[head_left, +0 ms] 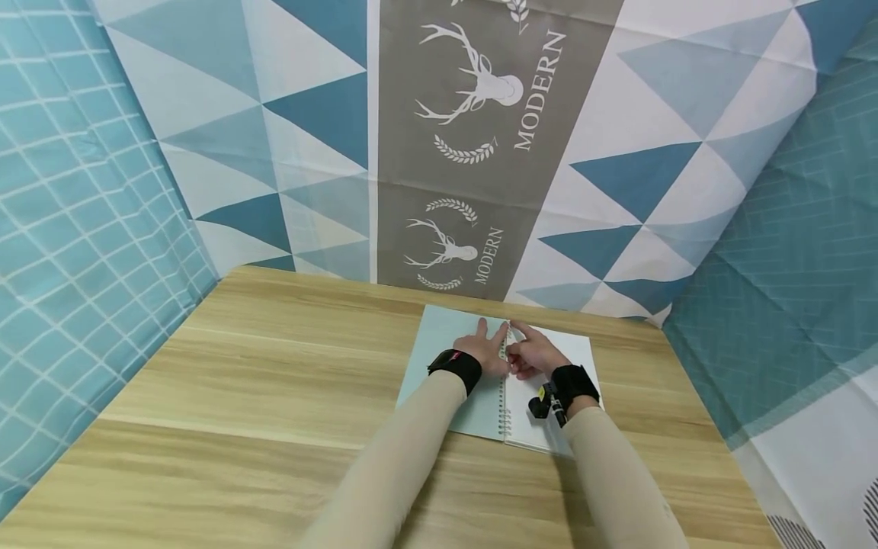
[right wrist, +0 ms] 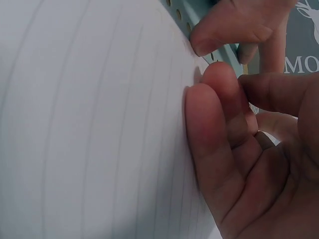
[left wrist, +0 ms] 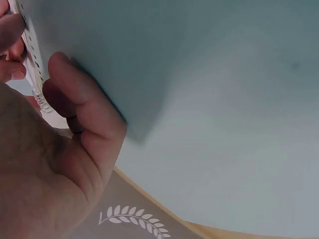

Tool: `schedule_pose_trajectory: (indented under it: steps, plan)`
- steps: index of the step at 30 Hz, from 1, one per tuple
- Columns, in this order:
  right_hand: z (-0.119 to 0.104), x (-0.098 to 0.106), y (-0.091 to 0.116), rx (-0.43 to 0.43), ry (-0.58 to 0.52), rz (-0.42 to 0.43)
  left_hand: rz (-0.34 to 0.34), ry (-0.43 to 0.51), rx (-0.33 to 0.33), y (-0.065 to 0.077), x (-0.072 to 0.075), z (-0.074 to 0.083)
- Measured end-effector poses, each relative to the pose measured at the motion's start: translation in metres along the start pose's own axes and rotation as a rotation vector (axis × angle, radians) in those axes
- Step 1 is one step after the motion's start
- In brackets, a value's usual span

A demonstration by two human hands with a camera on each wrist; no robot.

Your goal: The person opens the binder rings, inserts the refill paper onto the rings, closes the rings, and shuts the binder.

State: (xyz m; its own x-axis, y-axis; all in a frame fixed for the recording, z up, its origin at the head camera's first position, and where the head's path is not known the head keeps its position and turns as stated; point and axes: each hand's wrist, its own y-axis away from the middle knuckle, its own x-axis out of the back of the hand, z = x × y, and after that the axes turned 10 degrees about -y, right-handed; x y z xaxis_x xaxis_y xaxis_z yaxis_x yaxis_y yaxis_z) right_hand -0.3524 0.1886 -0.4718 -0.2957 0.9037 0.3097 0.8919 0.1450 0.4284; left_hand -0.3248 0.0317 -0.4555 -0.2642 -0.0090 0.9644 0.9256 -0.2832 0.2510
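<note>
A spiral notebook lies spread on the wooden table, its pale blue-green cover (head_left: 428,358) on the left and a white lined page (right wrist: 99,119) on the right. My left hand (head_left: 484,352) rests on the cover beside the coil binding (head_left: 504,415), fingers spread apart. On the page side, my right hand (head_left: 538,354) has its index finger stretched toward the binding's top end, with the other fingers bent against the page by the coil. Both hands' fingertips come close together at the binding. I cannot tell whether the right fingers pinch anything there.
The wooden table (head_left: 261,366) extends left and toward me. Behind it hangs a printed cloth (head_left: 473,191) with triangles, deer heads and lettering. Blue patterned cloths flank both sides. Black bands (head_left: 456,367) circle both wrists, with a small camera (head_left: 542,404) on the right one.
</note>
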Motion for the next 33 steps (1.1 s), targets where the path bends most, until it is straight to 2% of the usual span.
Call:
schedule_pose_trajectory:
  steps: [5, 10, 16, 21, 23, 28, 33]
  plan:
    - [0.0, -0.003, -0.001, -0.008, 0.037, 0.021, -0.017, 0.06, 0.019, -0.003, 0.007, -0.001]
    - [-0.004, -0.004, -0.001, 0.003, 0.033, 0.004, -0.045, 0.099, 0.099, -0.012, 0.011, -0.002]
    - [-0.003, 0.001, -0.001, -0.013, 0.008, 0.014, -0.049, 0.102, 0.062, -0.008, 0.017, -0.001]
    - [-0.004, 0.001, -0.001, 0.002, 0.022, 0.005, -0.035, 0.079, 0.064, -0.008, 0.016, 0.001]
    - [-0.005, -0.001, -0.001, 0.011, 0.037, 0.008, -0.011, 0.062, 0.071, -0.012, 0.009, 0.0]
    - [-0.006, -0.007, 0.002, 0.041, 0.125, 0.024, 0.028, -0.015, 0.048, -0.01, -0.002, -0.002]
    - [-0.003, -0.012, 0.008, 0.078, 0.237, 0.056, 0.046, -0.032, 0.005, 0.003, -0.003, -0.004]
